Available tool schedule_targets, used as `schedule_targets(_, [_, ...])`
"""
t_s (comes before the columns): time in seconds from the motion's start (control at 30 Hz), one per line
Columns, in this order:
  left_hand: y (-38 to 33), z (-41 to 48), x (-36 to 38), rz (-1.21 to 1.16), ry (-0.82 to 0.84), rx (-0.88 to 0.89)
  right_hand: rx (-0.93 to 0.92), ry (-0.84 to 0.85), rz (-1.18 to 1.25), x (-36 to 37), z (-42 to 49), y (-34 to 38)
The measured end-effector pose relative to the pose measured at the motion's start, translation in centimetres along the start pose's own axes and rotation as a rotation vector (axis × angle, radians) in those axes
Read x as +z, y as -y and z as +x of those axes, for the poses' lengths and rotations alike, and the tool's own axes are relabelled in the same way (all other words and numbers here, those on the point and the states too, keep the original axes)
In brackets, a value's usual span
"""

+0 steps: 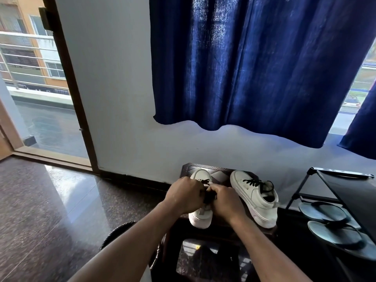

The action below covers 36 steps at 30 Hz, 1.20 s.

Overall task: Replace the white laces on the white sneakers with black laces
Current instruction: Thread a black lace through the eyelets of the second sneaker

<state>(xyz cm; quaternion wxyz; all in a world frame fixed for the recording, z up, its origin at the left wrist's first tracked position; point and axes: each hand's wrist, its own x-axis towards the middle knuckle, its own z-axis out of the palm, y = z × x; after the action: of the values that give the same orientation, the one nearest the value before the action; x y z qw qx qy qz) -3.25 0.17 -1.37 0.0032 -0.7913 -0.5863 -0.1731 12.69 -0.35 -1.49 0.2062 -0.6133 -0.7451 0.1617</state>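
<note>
- The unfinished sneaker [200, 218] stands on the dark counter [220, 168], toe to the wall and heel toward the person. Both hands meet over its tongue.
- The left hand [184, 193] and right hand [225, 200] have their fingers [195, 188] curled narrow, each pinching the black lace [208, 197] bunched between them. The knuckles hide the lace ends.
- The laced sneaker [254, 197], just beside it on the right, already carries black crossings. This is probably the last stretch: the top eyelets or the knot.
- To do it well, even out both ends before tightening, then pull outward and slightly up so the crossings lie flat. Match the pattern on the neighbouring shoe.
- Steady the shoe with the heel of one hand. It sits near the counter's front edge, and a hard tug could tip it off.
</note>
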Motion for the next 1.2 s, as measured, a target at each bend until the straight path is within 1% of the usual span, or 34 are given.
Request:
schedule_targets(0.13, [-0.1,0.0,0.3,-0.005,-0.016,0.005,0.005,0.002,0.133,-0.3,-0.4,-0.9])
schedule_targets(0.2, [-0.6,-0.1,0.5,0.005,-0.052,0.008,-0.016,-0.035,0.161,-0.3,-0.6,-1.6])
schedule_targets(0.27, [-1.3,-0.1,0.6,-0.005,-0.108,0.009,-0.027,-0.12,0.194,-0.5,-0.8,-2.4])
schedule_targets(0.37, [-2.2,0.3,1.1,-0.071,-0.177,0.013,0.026,-0.281,0.199,-1.6,-0.9,-3.8])
schedule_targets(0.47, [-3.2,1.1,1.6,-0.129,-0.176,0.01,0.094,-0.396,0.153,-3.4,-0.9,-6.1])
schedule_targets(0.6, [-4.8,2.1,2.1,-0.13,-0.167,0.048,0.206,-0.532,0.016,-6.1,-0.8,-9.9])
schedule_targets(0.63, [-5.2,2.3,2.3,-0.124,-0.165,0.055,0.225,-0.531,-0.019,-6.7,-0.7,-10.9])
schedule_targets(0.67, [-5.5,2.4,2.5,-0.117,-0.164,0.055,0.23,-0.496,-0.05,-7.2,-0.7,-11.8])
schedule_targets(0.77, [-5.8,2.4,3.4,-0.102,-0.175,0.02,0.192,-0.304,-0.144,-7.6,-0.8,-13.6])
schedule_targets(0.87, [-5.7,2.3,3.8,-0.099,-0.19,0.023,0.177,-0.288,-0.242,-8.1,-0.6,-14.5])
schedule_targets(0.97, [-5.5,2.4,3.9,-0.085,-0.189,0.028,0.223,-0.233,-0.294,-8.9,0.0,-14.4])
schedule_targets(1.1, [-5.4,2.2,3.6,-0.078,-0.204,0.06,0.244,-0.251,-0.28,-8.8,0.3,-14.0])
schedule_targets(1.2, [-5.0,1.6,3.4,-0.06,-0.243,0.053,0.217,-0.121,-0.328,-8.6,0.1,-14.0])
